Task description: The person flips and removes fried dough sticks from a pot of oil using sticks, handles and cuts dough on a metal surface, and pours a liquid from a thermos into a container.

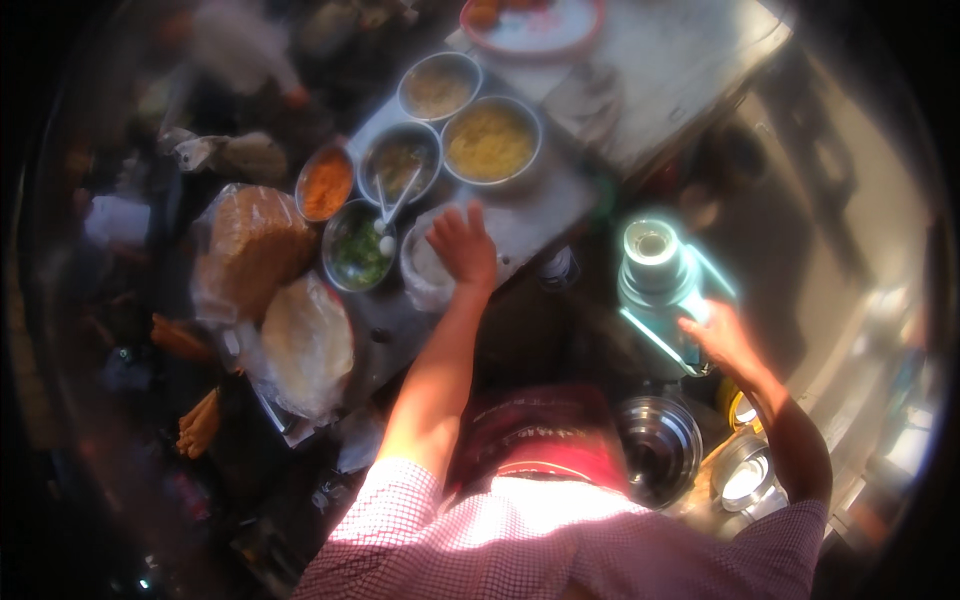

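Note:
My left hand (463,245) is over a plastic-covered round container (422,259) near the table edge, fingers apart; whether it touches the plastic I cannot tell. To the right, my right hand (716,334) grips the side of a pale green machine or vessel with a round top opening (660,281). Beyond my left hand stand metal bowls: one of chopped greens (360,251), one of dark food with two white spoons (400,161), one of orange food (326,184), one of yellow food (491,141) and one of pale food (439,86).
Left of the bowls lie a plastic-wrapped brown block (259,247) and a bagged stack of pale flat rounds (307,341). A red-rimmed tray (532,49) stands at the top. Steel pots (660,450) are by my right side. Another person's bare foot (199,424) shows at left.

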`<action>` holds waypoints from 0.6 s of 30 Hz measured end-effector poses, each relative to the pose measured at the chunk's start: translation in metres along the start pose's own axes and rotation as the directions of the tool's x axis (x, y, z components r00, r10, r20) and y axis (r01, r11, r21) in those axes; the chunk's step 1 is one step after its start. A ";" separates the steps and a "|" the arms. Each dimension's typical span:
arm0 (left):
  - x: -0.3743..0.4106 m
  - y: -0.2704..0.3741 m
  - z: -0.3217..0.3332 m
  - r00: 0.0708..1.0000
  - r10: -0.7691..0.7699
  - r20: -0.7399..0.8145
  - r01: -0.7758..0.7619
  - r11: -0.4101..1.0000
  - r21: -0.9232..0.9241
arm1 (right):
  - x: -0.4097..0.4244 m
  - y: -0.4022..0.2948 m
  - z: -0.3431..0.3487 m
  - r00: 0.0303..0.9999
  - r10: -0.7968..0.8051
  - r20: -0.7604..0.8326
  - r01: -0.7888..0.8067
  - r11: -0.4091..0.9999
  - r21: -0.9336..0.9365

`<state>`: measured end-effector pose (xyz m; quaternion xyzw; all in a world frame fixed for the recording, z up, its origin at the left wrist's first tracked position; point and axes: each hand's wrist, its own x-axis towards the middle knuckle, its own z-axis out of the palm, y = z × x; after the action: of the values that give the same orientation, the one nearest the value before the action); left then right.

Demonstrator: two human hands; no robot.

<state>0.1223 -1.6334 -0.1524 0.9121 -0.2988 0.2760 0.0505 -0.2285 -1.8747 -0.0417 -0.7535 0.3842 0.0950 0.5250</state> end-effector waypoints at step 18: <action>0.062 -0.121 -0.112 0.562 -0.328 0.760 0.743 -0.203 -0.637 | -0.009 -0.020 0.018 0.999 -0.009 0.036 0.011 0.998 -0.064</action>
<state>0.1797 -1.5381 -0.0164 0.7002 0.0334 -0.1931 0.6865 -0.2159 -1.8517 -0.0305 -0.7700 0.3678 0.1179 0.5079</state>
